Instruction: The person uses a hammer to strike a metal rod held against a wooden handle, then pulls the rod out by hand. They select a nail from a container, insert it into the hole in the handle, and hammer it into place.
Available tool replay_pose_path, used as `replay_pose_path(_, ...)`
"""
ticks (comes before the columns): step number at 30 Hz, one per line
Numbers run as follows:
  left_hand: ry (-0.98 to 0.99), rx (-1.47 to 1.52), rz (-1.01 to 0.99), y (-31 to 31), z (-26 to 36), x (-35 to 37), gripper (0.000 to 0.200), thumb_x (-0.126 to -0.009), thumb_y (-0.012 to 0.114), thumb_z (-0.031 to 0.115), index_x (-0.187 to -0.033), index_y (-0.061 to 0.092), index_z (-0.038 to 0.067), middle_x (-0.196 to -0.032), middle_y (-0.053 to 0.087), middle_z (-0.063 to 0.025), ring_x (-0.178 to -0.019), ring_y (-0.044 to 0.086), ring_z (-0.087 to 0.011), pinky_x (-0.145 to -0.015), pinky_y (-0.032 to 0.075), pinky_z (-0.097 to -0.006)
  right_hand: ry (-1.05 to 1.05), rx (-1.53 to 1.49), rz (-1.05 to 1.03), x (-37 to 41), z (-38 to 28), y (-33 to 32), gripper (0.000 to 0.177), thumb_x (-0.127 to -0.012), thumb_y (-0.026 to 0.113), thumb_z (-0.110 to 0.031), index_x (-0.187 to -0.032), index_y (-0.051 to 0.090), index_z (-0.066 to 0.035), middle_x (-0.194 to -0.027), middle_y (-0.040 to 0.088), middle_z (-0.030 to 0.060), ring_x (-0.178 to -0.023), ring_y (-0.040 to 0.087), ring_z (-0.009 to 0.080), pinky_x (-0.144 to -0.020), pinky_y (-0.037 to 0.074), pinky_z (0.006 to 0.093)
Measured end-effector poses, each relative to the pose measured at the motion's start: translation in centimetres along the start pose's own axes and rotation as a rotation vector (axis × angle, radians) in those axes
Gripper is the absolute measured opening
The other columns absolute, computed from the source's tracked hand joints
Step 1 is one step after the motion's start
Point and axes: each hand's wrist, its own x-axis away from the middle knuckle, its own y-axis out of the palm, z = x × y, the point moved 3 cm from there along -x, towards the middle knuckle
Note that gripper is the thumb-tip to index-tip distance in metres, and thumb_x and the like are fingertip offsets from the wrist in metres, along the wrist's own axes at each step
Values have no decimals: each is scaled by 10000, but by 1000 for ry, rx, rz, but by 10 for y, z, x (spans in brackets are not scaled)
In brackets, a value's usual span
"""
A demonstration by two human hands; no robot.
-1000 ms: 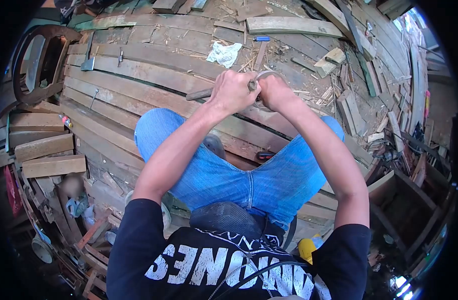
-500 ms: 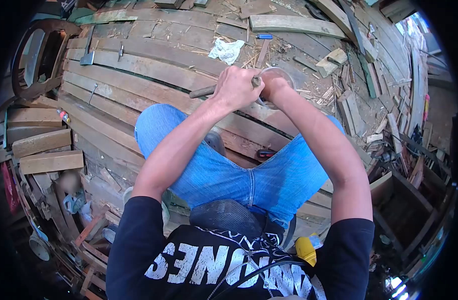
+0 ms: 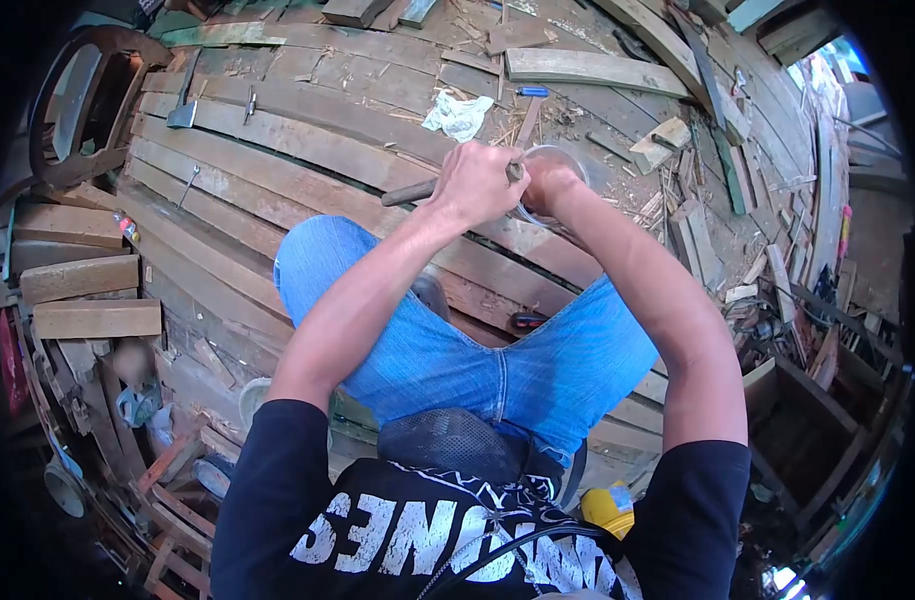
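Observation:
My left hand [image 3: 477,180] is closed around a rounded wooden stick [image 3: 407,193], whose two ends stick out either side of the fist. Close beside it, my right hand [image 3: 550,186] reaches into a clear round plastic container [image 3: 580,165]. The fingers of that hand are hidden by the wrist and the container's rim, so what they hold cannot be seen. Both hands are in front of my knees, above the plank floor [image 3: 307,165]. A crumpled white cloth [image 3: 458,116] lies just beyond them.
A hatchet [image 3: 183,113] and a small hammer-like tool [image 3: 249,104] lie at the far left. A blue-handled item [image 3: 532,91] and a long beam [image 3: 595,71] are ahead. Wood offcuts [image 3: 662,143] and shavings spread to the right. Stacked blocks [image 3: 97,318] stand at left.
The view has shifted slightly, so the floor items appear a little lower and to the right. Both hands keep nearly the same pose, the left still round the stick.

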Motion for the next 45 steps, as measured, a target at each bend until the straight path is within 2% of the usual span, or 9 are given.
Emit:
replay_pose_path(22,-14,7,-88,10,0,7,257,-736,676,178,-949,710,37,-693,639,-211,-660,647,-369,-649,539,-412,26,96,-31,6,-5,14,334,-904,431,-255,-1042,684,-87,-1078,674,142,-994,656,270,-827,508,382)
replay_pose_path(30,21,-115,-149,18,6,10,272,-729,685,240,-981,721,143,-686,639,-189,-640,643,-357,-610,540,-439,-121,210,-77,-17,2,74,260,-863,483,-265,-915,716,-161,-1027,687,108,-957,655,261,-807,509,390)
replay_pose_path(32,-46,-64,-233,13,11,9,230,-728,691,252,-901,725,104,-753,665,-185,-742,659,-372,-692,539,-471,-140,248,-126,-6,2,64,296,-867,485,-351,-942,709,-172,-1053,676,116,-998,638,268,-852,497,394)
replay_pose_path(34,-65,-103,-269,23,3,10,216,-735,688,258,-850,719,79,-763,660,-203,-749,655,-383,-703,535,-479,-140,331,-101,-3,5,67,311,-874,473,-334,-964,708,-151,-1059,673,139,-1013,635,287,-869,495,388)
replay_pose_path(35,-82,-99,-277,25,0,9,222,-733,690,260,-841,715,68,-767,658,-212,-762,654,-388,-711,534,-478,-166,412,-272,21,-12,35,281,-897,478,-210,-1061,701,-161,-1164,654,64,-1073,623,244,-874,497,377)
replay_pose_path(40,-88,3,-308,18,9,14,261,-722,705,266,-835,703,31,-801,656,-234,-819,648,-402,-747,530,-473,-110,166,-272,40,-14,24,324,-880,483,-254,-1078,687,-99,-1172,637,117,-1085,616,267,-901,489,372)
replay_pose_path(41,-84,-3,-284,17,10,12,261,-722,705,266,-835,703,31,-801,656,-234,-819,648,-402,-747,530,-473,-166,316,-353,38,-14,27,318,-890,488,-252,-1100,678,-107,-1197,626,109,-1108,604,263,-917,481,369)
replay_pose_path(44,-122,14,-307,15,11,11,263,-721,707,262,-842,702,29,-802,657,-232,-815,647,-404,-747,529,-473,-244,311,-326,31,-2,35,319,-896,493,-245,-1133,661,-113,-1226,611,104,-1132,589,260,-931,476,366)
replay_pose_path(45,-105,18,-303,20,7,9,259,-720,707,259,-844,701,32,-801,656,-233,-814,648,-403,-746,530,-473,-205,247,-170,22,4,46,272,-807,585,-222,-1035,700,-128,-1134,657,95,-1074,622,218,-902,492,328)
